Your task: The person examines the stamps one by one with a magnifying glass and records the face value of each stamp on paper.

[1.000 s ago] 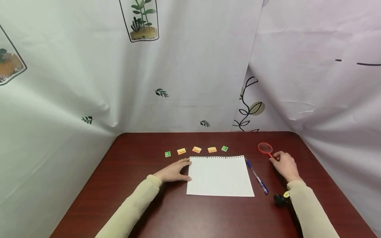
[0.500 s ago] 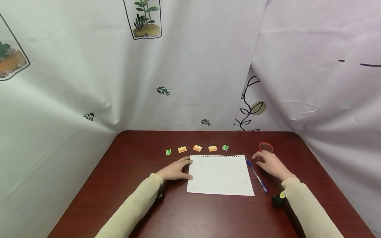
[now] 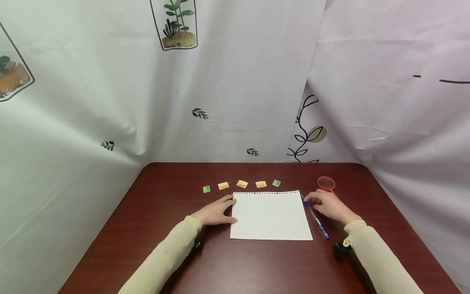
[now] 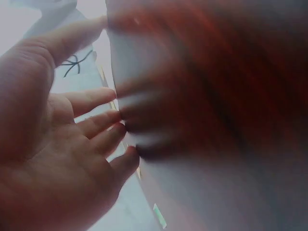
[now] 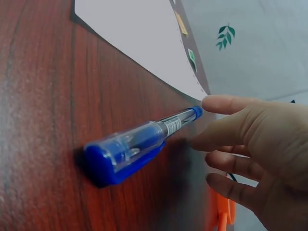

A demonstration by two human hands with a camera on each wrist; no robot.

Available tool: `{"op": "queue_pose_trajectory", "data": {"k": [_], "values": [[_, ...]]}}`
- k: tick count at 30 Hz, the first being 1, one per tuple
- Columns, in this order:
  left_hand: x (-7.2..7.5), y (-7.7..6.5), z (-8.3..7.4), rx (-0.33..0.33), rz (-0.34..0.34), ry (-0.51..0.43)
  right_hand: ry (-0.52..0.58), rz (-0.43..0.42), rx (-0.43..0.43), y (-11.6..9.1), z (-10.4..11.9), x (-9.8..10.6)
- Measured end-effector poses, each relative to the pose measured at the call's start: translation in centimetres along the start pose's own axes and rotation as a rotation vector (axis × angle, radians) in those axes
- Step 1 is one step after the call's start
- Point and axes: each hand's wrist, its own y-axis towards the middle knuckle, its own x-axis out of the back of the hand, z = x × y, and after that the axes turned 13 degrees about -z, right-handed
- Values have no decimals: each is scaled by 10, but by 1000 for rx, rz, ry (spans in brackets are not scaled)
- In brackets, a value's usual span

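My left hand (image 3: pixel 213 212) rests at the left edge of a lined, punched sheet of paper (image 3: pixel 271 216), thumb and fingers spread straight, fingertips on the table by its edge. Right of the sheet lies a blue pen (image 3: pixel 318 222) with a clear-and-blue cap (image 5: pixel 125 149) pointing towards me. Over the pen's far end hovers my right hand (image 3: pixel 330 205); in the right wrist view its index fingertip is right at the blue tip, while the thumb stands apart from the barrel. A red magnifying glass (image 3: pixel 326 182) lies just beyond this hand, its handle mostly hidden.
Behind the sheet, small green stickers (image 3: pixel 206 189) and orange stickers (image 3: pixel 242 184) form a loose row. A black device (image 3: pixel 341 249) hangs under the right sleeve. White patterned cloth (image 3: pixel 235 81) encloses the dark red table (image 3: pixel 235 269) at the back and sides.
My right hand has moved left from the magnifying glass's handle to the far end of the pen. The left hand has stayed at the paper's edge.
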Motion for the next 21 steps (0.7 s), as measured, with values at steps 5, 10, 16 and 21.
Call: {"op": "queue_pose_trajectory", "data": {"k": [5,10,16,21], "values": [[0,-1,-2,-2,16,48,-16,30,-7,0,4,0],[2,-3,-5,-12,39,105,-95,50,11,1,9,-2],[8,-5,-8,-45,62,160,-204,74,85,7,17,-3],[5,-5,-5,-74,45,127,-233,87,84,10,18,-1]]}}
